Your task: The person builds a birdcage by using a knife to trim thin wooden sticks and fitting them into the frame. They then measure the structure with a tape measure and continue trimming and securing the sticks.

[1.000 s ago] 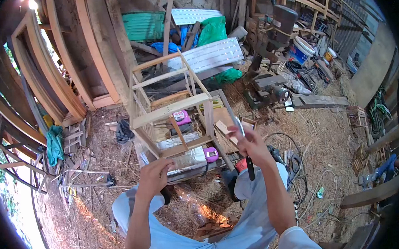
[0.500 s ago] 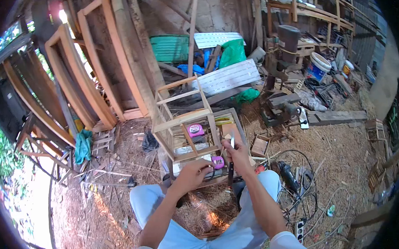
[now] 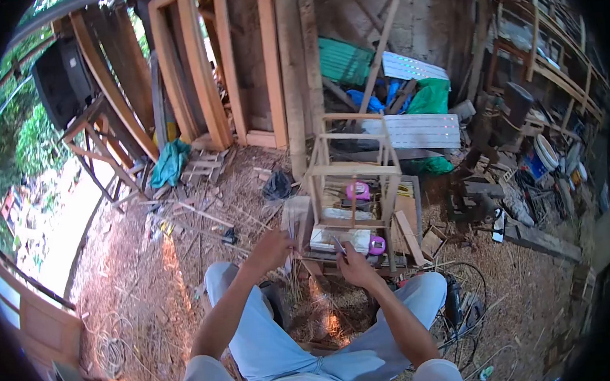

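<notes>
My right hand (image 3: 357,268) is closed around a knife (image 3: 338,245), its pale blade pointing up and left. My left hand (image 3: 274,253) is at the near left corner of a low work box, fingers pinched together; what they hold, if anything, is too small to make out. Just beyond both hands, a small wooden frame (image 3: 356,168) of thin bars stands on the box. A pink-purple tape measure (image 3: 377,245) lies beside my right hand, and a second pink tape measure (image 3: 358,191) sits farther back, behind the frame's bars.
A wood strip (image 3: 409,237) leans at the box's right side. Black cable (image 3: 484,284) loops on the shavings-covered ground at right. Tall wooden frames (image 3: 269,68) stand behind at left. A black plastic bag (image 3: 277,186) and a teal cloth (image 3: 170,163) lie on the ground.
The view has turned left. My left hand has moved left, away from the purple tape measure. The knife in my right hand has tipped from upright toward the left.
</notes>
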`<state>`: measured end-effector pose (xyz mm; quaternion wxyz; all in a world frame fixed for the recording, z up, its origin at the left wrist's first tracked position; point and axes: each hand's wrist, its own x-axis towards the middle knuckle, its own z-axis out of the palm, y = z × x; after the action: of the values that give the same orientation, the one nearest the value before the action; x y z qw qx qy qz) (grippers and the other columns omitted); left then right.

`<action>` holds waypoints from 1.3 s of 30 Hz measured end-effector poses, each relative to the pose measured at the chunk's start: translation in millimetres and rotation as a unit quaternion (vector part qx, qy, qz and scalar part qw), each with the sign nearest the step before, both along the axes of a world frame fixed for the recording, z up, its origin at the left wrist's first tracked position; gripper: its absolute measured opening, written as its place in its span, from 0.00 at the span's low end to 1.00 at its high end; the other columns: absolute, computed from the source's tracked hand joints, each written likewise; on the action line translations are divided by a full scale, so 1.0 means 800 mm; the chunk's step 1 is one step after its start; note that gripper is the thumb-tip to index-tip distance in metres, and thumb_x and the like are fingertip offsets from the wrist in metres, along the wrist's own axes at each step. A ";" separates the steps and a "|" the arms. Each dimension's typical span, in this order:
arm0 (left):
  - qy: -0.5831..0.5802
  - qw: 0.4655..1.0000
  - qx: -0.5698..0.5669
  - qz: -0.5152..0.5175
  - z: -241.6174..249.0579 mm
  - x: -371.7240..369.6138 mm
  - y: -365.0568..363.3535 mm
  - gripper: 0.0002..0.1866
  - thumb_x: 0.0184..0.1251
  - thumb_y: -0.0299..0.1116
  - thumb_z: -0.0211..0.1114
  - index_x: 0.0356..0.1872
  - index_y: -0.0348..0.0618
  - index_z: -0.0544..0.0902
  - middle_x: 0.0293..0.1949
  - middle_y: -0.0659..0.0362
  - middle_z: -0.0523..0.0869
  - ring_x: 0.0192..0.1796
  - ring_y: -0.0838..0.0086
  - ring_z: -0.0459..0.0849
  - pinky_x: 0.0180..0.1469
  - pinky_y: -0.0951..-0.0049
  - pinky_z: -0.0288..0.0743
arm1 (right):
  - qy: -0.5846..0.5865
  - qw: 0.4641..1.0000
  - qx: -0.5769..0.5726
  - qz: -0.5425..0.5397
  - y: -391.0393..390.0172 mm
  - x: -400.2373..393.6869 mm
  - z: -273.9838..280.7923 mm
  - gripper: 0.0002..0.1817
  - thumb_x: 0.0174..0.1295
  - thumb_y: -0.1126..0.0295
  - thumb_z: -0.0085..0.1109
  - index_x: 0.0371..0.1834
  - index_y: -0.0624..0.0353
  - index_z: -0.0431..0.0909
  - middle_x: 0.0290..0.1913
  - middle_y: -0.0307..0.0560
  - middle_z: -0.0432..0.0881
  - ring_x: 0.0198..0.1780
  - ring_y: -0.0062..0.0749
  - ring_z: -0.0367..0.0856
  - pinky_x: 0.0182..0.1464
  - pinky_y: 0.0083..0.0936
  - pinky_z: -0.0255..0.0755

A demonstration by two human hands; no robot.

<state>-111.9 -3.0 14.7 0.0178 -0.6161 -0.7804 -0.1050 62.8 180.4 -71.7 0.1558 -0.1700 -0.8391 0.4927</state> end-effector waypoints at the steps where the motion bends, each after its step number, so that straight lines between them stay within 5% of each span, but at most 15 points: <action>1: -0.020 1.000 0.013 0.012 -0.017 -0.019 -0.013 0.07 0.52 0.27 0.63 0.33 0.48 0.85 0.35 0.57 0.81 0.45 0.61 0.77 0.51 0.61 0.68 | -0.006 0.998 -0.009 0.059 -0.006 -0.004 -0.011 0.16 0.70 0.64 0.41 0.54 0.64 0.67 0.29 0.61 0.79 0.32 0.63 0.77 0.39 0.43 0.71; 4: -0.073 0.995 0.069 0.013 -0.053 -0.070 -0.050 0.06 0.54 0.29 0.63 0.32 0.46 0.85 0.35 0.55 0.82 0.44 0.60 0.79 0.50 0.61 0.70 | -0.086 0.980 -0.035 0.178 -0.040 -0.032 -0.002 0.16 0.70 0.64 0.43 0.51 0.65 0.67 0.31 0.61 0.78 0.31 0.64 0.77 0.39 0.47 0.70; 6: -0.097 0.989 0.075 0.076 -0.069 -0.096 -0.071 0.06 0.55 0.28 0.63 0.33 0.44 0.85 0.34 0.53 0.82 0.42 0.57 0.80 0.47 0.60 0.73 | -0.212 0.945 -0.190 0.159 -0.082 -0.059 0.023 0.15 0.69 0.62 0.45 0.49 0.63 0.68 0.30 0.58 0.78 0.34 0.54 0.80 0.39 0.44 0.71; 7: -0.123 0.989 0.065 0.054 -0.082 -0.123 -0.078 0.06 0.56 0.29 0.64 0.34 0.43 0.85 0.33 0.53 0.82 0.39 0.59 0.81 0.43 0.61 0.74 | -0.079 0.969 -0.073 0.222 -0.089 -0.080 -0.054 0.12 0.72 0.64 0.42 0.49 0.61 0.67 0.28 0.44 0.79 0.23 0.23 0.75 0.24 0.25 0.69; 11: -0.305 0.949 0.051 0.055 -0.168 -0.223 -0.105 0.07 0.59 0.31 0.64 0.36 0.43 0.85 0.34 0.54 0.83 0.36 0.64 0.82 0.41 0.64 0.75 | -0.133 0.976 -0.006 0.172 -0.135 -0.167 -0.197 0.14 0.69 0.61 0.49 0.45 0.62 0.70 0.23 0.42 0.78 0.22 0.22 0.75 0.23 0.26 0.67; 13: -0.349 0.927 0.071 0.118 -0.238 -0.257 -0.116 0.09 0.63 0.34 0.62 0.39 0.42 0.84 0.33 0.54 0.84 0.35 0.69 0.81 0.38 0.67 0.75 | -0.233 0.939 -0.248 0.049 -0.146 -0.207 -0.242 0.14 0.65 0.61 0.55 0.41 0.63 0.74 0.21 0.39 0.77 0.24 0.24 0.75 0.26 0.28 0.68; 16: -0.397 0.860 0.136 0.290 -0.325 -0.266 -0.121 0.12 0.61 0.38 0.63 0.40 0.42 0.83 0.32 0.51 0.84 0.36 0.60 0.84 0.41 0.66 0.77 | -0.168 0.930 -0.309 -0.105 -0.158 -0.238 -0.299 0.13 0.62 0.62 0.58 0.35 0.63 0.77 0.21 0.39 0.76 0.24 0.24 0.75 0.28 0.28 0.68; 17: -0.371 0.849 0.140 0.348 -0.368 -0.269 -0.121 0.12 0.62 0.39 0.63 0.40 0.43 0.82 0.30 0.50 0.84 0.35 0.59 0.84 0.39 0.64 0.77 | -0.182 0.961 -0.114 -0.173 -0.161 -0.249 -0.366 0.12 0.60 0.63 0.59 0.34 0.62 0.78 0.21 0.38 0.75 0.24 0.24 0.74 0.27 0.26 0.67; 21: -0.292 0.833 0.143 0.449 -0.476 -0.252 -0.109 0.10 0.58 0.29 0.63 0.41 0.40 0.78 0.30 0.48 0.82 0.36 0.54 0.82 0.37 0.58 0.74 | -0.173 0.956 -0.118 -0.206 -0.158 -0.284 -0.411 0.12 0.59 0.62 0.59 0.33 0.60 0.81 0.25 0.40 0.79 0.30 0.25 0.77 0.35 0.26 0.70; 22: -0.300 0.830 0.134 0.450 -0.487 -0.246 -0.101 0.10 0.58 0.29 0.63 0.41 0.40 0.78 0.30 0.48 0.82 0.36 0.54 0.82 0.37 0.58 0.74 | -0.184 0.953 -0.119 -0.209 -0.156 -0.293 -0.433 0.12 0.59 0.62 0.59 0.33 0.60 0.81 0.25 0.40 0.79 0.30 0.25 0.77 0.35 0.26 0.70; 24: -0.236 0.880 0.188 0.367 -0.507 -0.236 -0.082 0.13 0.52 0.24 0.65 0.41 0.40 0.77 0.34 0.48 0.79 0.39 0.53 0.80 0.37 0.57 0.73 | -0.146 0.962 -0.127 -0.192 -0.149 -0.304 -0.470 0.13 0.59 0.59 0.57 0.37 0.56 0.80 0.31 0.51 0.82 0.36 0.42 0.81 0.39 0.36 0.71; 25: -0.227 0.906 0.160 0.317 -0.520 -0.233 -0.073 0.12 0.53 0.26 0.63 0.40 0.42 0.76 0.38 0.48 0.77 0.41 0.53 0.78 0.40 0.57 0.72 | -0.192 0.956 -0.096 -0.201 -0.150 -0.317 -0.419 0.11 0.59 0.62 0.57 0.38 0.57 0.80 0.34 0.51 0.82 0.37 0.44 0.81 0.39 0.38 0.71; 29: -0.137 0.956 0.132 0.222 -0.536 -0.215 -0.037 0.08 0.58 0.31 0.58 0.38 0.44 0.76 0.36 0.50 0.79 0.40 0.55 0.79 0.43 0.57 0.71 | -0.178 0.966 0.015 -0.187 -0.148 -0.325 -0.474 0.10 0.56 0.66 0.58 0.34 0.61 0.76 0.36 0.54 0.79 0.40 0.53 0.78 0.39 0.43 0.70; 32: -0.272 0.919 0.069 0.275 -0.567 -0.209 -0.028 0.09 0.57 0.31 0.61 0.39 0.43 0.78 0.36 0.49 0.81 0.38 0.50 0.81 0.40 0.57 0.75 | -0.148 0.968 0.066 -0.190 -0.152 -0.328 -0.470 0.05 0.56 0.70 0.57 0.32 0.60 0.75 0.33 0.53 0.77 0.37 0.51 0.77 0.39 0.40 0.69; 39: -0.322 0.857 -0.008 0.401 -0.555 -0.218 -0.013 0.11 0.60 0.36 0.58 0.33 0.38 0.79 0.36 0.46 0.84 0.38 0.50 0.84 0.38 0.55 0.77 | -0.165 0.962 0.113 -0.184 -0.151 -0.336 -0.493 0.09 0.56 0.68 0.56 0.35 0.61 0.72 0.36 0.55 0.74 0.38 0.55 0.76 0.38 0.46 0.67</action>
<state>-286.1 -13.7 -429.1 -0.1990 -0.1816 -0.9229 -0.2752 -206.3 59.3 -465.9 0.1209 -0.3816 -0.8576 0.3230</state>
